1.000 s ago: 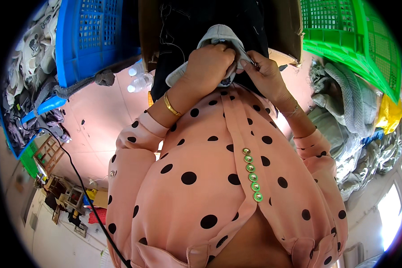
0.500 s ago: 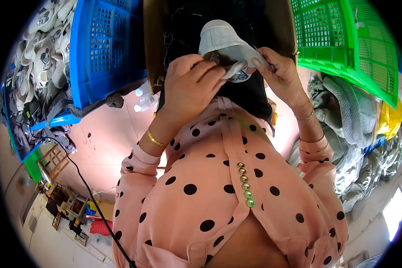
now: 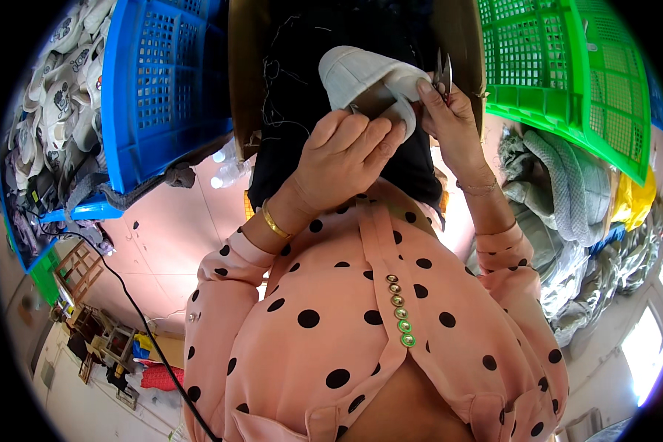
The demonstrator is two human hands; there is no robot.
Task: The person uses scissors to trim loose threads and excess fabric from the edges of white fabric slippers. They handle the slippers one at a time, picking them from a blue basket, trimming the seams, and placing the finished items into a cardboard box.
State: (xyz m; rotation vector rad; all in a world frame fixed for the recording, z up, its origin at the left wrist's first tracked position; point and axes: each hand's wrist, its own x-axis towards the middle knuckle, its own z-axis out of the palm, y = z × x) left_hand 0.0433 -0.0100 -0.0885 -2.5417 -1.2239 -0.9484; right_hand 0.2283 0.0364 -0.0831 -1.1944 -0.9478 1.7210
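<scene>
Over my dark lap, a pale grey fabric piece shaped like a shoe upper (image 3: 350,74) is held between both hands, its rounded end pointing away to the left and its opening toward me. My left hand (image 3: 342,158) is closed on the near edge of its opening, fingertips curled inside. On the far right side, the thumb of my right hand (image 3: 449,121) presses the fabric's edge. The same right hand also holds a pair of thread snips (image 3: 447,72), blades pointing up and away; the handles are mostly hidden in the palm.
At the left stands a blue crate (image 3: 166,81), with a heap of similar printed pale pieces (image 3: 62,96) beyond it. Green crates (image 3: 538,66) stand on the right, above grey fabric bundles (image 3: 567,191). A cardboard edge (image 3: 244,66) flanks my lap. A black cable (image 3: 136,295) crosses the left.
The fabric piece has turned, and its printed patch no longer shows. My left hand has shifted right along the opening. The snips' blades now stand out above my right hand.
</scene>
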